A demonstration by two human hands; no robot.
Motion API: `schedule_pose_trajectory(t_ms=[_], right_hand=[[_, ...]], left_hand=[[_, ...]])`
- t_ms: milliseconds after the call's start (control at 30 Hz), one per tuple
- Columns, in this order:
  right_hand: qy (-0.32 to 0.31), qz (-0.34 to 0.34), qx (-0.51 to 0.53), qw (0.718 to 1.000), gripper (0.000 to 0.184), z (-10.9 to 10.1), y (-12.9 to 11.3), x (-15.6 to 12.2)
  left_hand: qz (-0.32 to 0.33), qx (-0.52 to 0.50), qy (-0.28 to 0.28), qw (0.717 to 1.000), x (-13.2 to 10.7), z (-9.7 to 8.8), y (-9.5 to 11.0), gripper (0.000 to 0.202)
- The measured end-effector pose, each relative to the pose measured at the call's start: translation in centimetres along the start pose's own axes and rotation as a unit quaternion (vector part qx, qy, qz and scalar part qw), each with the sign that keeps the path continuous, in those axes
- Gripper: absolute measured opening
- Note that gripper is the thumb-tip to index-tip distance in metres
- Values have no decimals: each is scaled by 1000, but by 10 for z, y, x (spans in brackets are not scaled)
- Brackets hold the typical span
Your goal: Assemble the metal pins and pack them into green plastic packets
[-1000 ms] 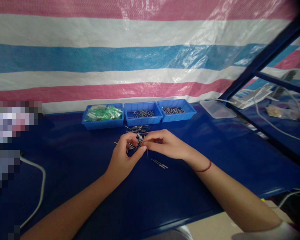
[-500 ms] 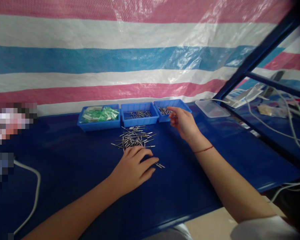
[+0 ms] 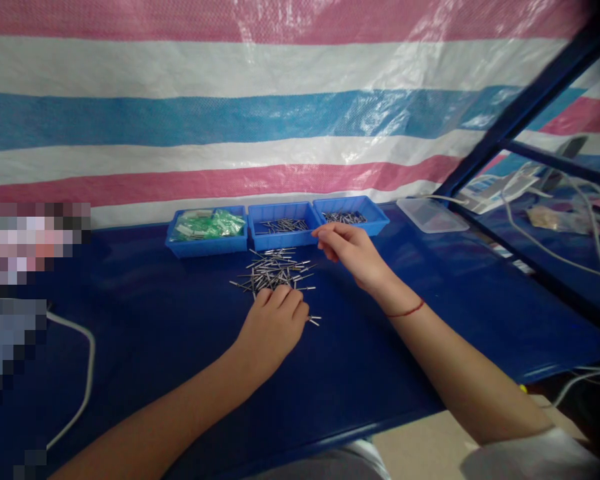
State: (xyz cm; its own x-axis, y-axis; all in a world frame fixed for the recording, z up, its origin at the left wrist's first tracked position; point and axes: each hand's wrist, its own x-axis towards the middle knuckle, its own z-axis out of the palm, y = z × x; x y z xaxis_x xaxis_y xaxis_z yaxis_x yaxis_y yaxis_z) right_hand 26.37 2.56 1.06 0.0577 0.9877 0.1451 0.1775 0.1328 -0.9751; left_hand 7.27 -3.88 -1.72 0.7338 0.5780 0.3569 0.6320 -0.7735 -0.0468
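A loose pile of blind rivets (image 3: 275, 270) lies on the dark blue table in front of three blue bins. My left hand (image 3: 275, 327) rests at the pile's near edge, fingers curled down. A few rivet ends stick out beside its thumb side. My right hand (image 3: 347, 250) hovers right of the pile, in front of the right bin (image 3: 377, 225), with thumb and fingertips drawn together. Whatever is between those fingertips, if anything, is too small to make out. Rivets lie in the right bin and in the middle bin (image 3: 283, 241).
The left bin (image 3: 210, 249) holds green and clear plastic bags. A clear plastic lid (image 3: 433, 215) lies right of the bins. White cables (image 3: 87, 360) cross both sides of the table. A blue metal frame (image 3: 520, 110) rises at right, and a striped sheet (image 3: 230, 120) hangs behind.
My right hand has moved left and nearer, away from the right bin, and its fingers have closed together. My left hand's fingers have curled in around rivets near the pile.
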Motion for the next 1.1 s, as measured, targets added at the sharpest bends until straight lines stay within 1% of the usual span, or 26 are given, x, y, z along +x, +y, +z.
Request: schedule_pose_trajectory(t_ms=[67, 167, 267, 367, 467, 533, 633, 767, 867, 933, 1100], right_hand=[[-11, -1, -11, 1000, 21, 1, -1, -1], [-31, 0, -28, 999, 22, 4, -1, -3], [-71, -18, -71, 995, 21, 9, 1, -6], [-120, -57, -132, 982, 21, 15, 3, -13], [-160, -115, -174, 965, 25, 20, 1, -21], [-180, -165, -189, 951, 23, 23, -3, -26], [-190, -213, -200, 937, 20, 25, -9, -31], [-204, -211, -200, 935, 20, 28, -12, -35], [-226, -204, -184, 935, 20, 30, -11, -36], [-231, -204, -171, 936, 20, 31, -11, -37], [-231, -205, -162, 937, 20, 31, -12, -37]], left_hand=[[-25, 11, 16, 999, 1, -3, -9, 13], [-86, 22, 41, 995, 4, -6, -27, 16], [-131, 32, 41, 990, 6, -5, -43, 17], [-141, 10, 47, 989, 7, -2, -49, 18], [-131, -76, 84, 985, 7, -2, -48, 20], [-137, -156, 118, 971, 5, -4, -45, 19], [-177, -266, 159, 934, 1, -6, -43, 11], [-236, -370, 190, 878, -2, -2, -43, 11], [-260, -406, 216, 849, -3, 3, -42, 13], [-270, -415, 216, 842, -4, 6, -42, 13], [-274, -428, 190, 840, -7, 9, -41, 12]])
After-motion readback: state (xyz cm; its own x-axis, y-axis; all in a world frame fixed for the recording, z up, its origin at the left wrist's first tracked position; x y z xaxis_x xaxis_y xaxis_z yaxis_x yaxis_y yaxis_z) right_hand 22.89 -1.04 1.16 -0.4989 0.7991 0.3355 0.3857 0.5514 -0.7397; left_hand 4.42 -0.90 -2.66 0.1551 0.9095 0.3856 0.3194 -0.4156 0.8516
